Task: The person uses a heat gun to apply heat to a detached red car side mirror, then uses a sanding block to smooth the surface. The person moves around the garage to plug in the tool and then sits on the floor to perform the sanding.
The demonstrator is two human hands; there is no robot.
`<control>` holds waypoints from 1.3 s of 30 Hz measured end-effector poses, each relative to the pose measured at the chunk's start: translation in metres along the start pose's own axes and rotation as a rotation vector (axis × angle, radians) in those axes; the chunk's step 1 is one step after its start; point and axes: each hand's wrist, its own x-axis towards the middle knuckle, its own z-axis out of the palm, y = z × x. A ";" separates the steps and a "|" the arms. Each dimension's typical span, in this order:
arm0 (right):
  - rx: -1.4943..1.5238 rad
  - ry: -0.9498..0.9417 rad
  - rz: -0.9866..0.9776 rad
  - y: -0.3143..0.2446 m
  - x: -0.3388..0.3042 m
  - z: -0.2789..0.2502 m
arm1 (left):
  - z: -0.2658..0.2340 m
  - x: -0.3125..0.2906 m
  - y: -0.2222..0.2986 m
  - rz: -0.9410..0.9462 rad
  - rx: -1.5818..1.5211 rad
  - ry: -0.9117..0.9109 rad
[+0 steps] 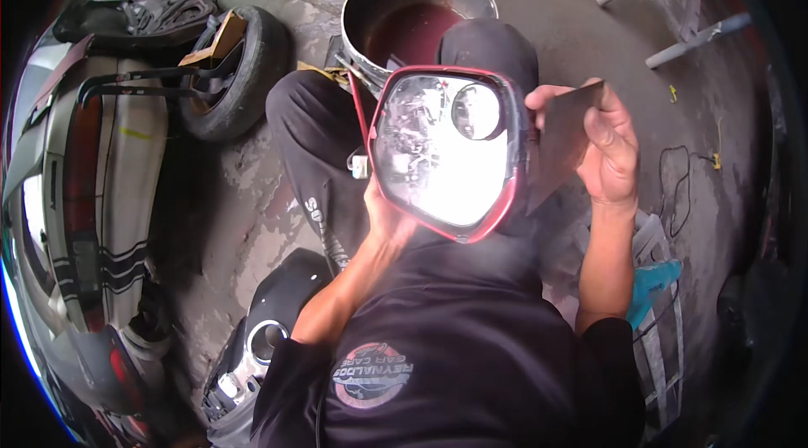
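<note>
A car side mirror (421,149) with a red housing is held up over my lap, its bright glass toward me and a small round mirror set in the glass near the top. My left hand (389,217) grips the housing from its lower left; the fingers behind it are hidden. To the right of the housing, my right hand (613,149) pinches a thin dark brown sheet of sandpaper (568,137) between thumb and fingers. That sheet hangs beside the mirror's right edge; whether it touches the housing I cannot tell.
Beyond my knees stands a round basin (360,23) with reddish liquid. At left are a tire (271,69) and a car bumper (135,179). A dark car part (290,292) lies by my left elbow. Metal legs (699,40), a thin cable (665,179) and a blue item (652,284) are at right.
</note>
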 end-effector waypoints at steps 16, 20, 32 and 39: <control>0.050 0.220 0.271 0.021 -0.017 0.059 | 0.002 -0.026 0.032 -0.406 -0.134 -0.328; -0.095 0.119 0.359 0.004 -0.013 0.072 | 0.007 -0.061 0.046 -0.294 0.179 0.129; -0.559 0.010 0.449 -0.043 0.009 0.133 | 0.010 -0.106 0.065 0.671 1.581 -0.304; -0.757 0.055 0.497 -0.060 0.018 0.146 | 0.020 -0.083 0.059 0.982 1.581 -0.546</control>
